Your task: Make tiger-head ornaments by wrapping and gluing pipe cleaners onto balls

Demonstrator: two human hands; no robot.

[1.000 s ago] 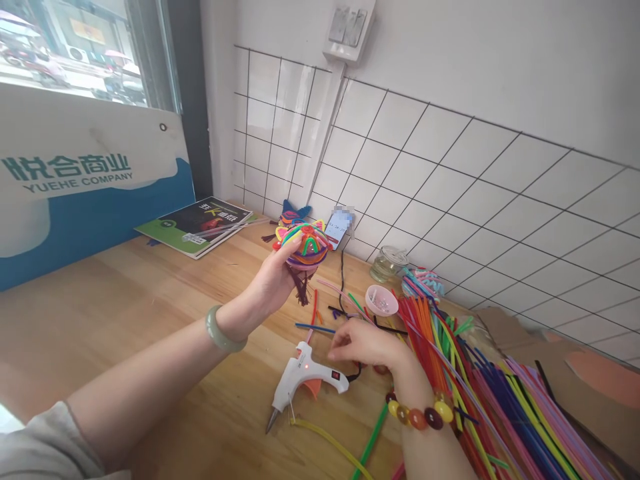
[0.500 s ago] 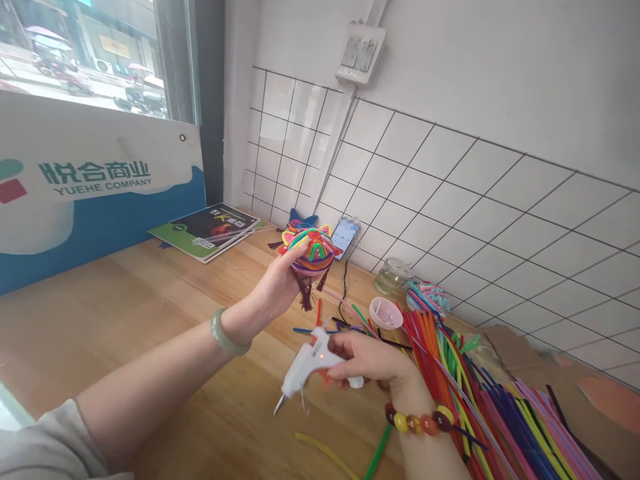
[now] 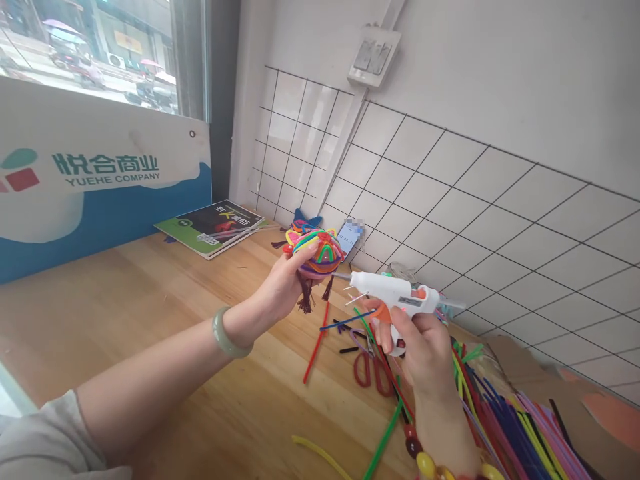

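Observation:
My left hand (image 3: 287, 277) is closed around a colourful pipe-cleaner ornament (image 3: 325, 257) with pointed ears, coiled bands and dark red tassels hanging below it. The thumb lies across its front. In my right hand (image 3: 420, 340) is a white hot glue gun (image 3: 395, 290) with an orange trigger, fingers wrapped round its handle. A clear glue stick pokes out of its back end. The metal nozzle points left and reaches the ornament's lower right side; I cannot tell whether it touches. Red-handled scissors (image 3: 370, 370) lie on the table below the gun.
Loose pipe cleaners, among them a red one (image 3: 316, 343) and a yellow one (image 3: 320, 453), lie on the wooden table. A big bundle of them (image 3: 520, 427) is at the right. Magazines (image 3: 210, 230), a propped phone (image 3: 350, 237) and a blue star-shaped piece (image 3: 306, 219) stand further back.
My right hand has raised the glue gun and turned it from pointing down to pointing left at the ornament. The scissors have come into view. The left hand keeps its hold.

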